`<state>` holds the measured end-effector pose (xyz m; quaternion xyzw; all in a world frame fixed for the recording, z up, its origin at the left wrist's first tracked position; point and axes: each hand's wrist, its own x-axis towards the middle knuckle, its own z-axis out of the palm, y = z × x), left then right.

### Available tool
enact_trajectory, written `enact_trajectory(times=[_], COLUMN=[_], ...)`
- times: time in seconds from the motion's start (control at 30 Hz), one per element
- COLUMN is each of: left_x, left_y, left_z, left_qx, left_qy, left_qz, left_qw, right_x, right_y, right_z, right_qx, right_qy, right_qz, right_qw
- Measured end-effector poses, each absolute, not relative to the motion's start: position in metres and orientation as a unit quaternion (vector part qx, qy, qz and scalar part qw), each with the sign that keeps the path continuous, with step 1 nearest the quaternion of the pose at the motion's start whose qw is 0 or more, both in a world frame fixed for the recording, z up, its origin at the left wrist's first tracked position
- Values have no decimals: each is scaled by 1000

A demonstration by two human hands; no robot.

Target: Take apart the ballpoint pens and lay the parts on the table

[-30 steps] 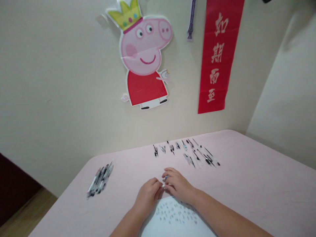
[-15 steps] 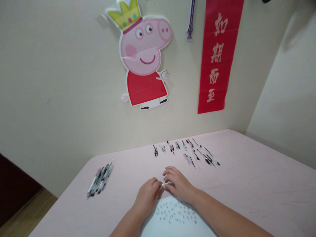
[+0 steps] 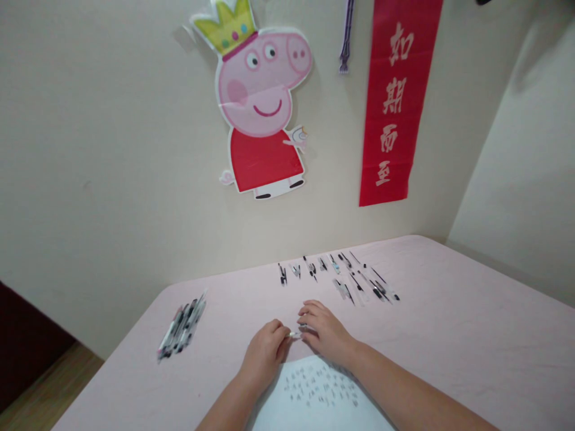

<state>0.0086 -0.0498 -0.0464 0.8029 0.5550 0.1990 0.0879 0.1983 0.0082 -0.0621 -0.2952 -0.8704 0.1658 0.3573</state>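
My left hand [image 3: 265,350] is closed, its thumb and fingers pinching one end of a slim white pen [image 3: 294,335]. Facing it, my right hand [image 3: 326,330] is curled with thumb and fingers around the pen's other end. Only a short stretch of the pen shows between the hands; the rest is hidden by fingers. Both hands are low over the pink tabletop, just beyond the upper edge of a white sheet [image 3: 314,413] covered with rows of small dark handwriting. My forearms pass along either side of that paper.
A bundle of several pens [image 3: 182,328] lies at the left on the pink table cover [image 3: 471,335]. Toward the back, several groups of taken-apart pen pieces [image 3: 345,290] are spread out. The wall [image 3: 148,197] behind carries a cartoon pig cutout [image 3: 265,120] and a red banner [image 3: 395,108].
My left hand has shifted slightly left and up, and the gap between the hands is wider. More of the pen shows between the fingers. The other pens and pieces stay put.
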Motion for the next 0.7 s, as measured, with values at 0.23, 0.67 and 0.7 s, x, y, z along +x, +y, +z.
enact_trajectory(times=[0.23,0.67,0.7], left_x=[10,-42,-43], left_y=[-50,-35,-35], left_z=[-48,-41,-39], left_qx=[817,751,748], left_qy=[525,626,629], left_qz=[218,205,206], left_qw=[100,44,44], right_x=[197,237,239], right_y=[8,42,44], right_z=[-64,-61,-63], right_qx=[-280,-373,-379], right_qy=[-886,-841,-837], right_qz=[156,139,137], right_qw=[335,367,371])
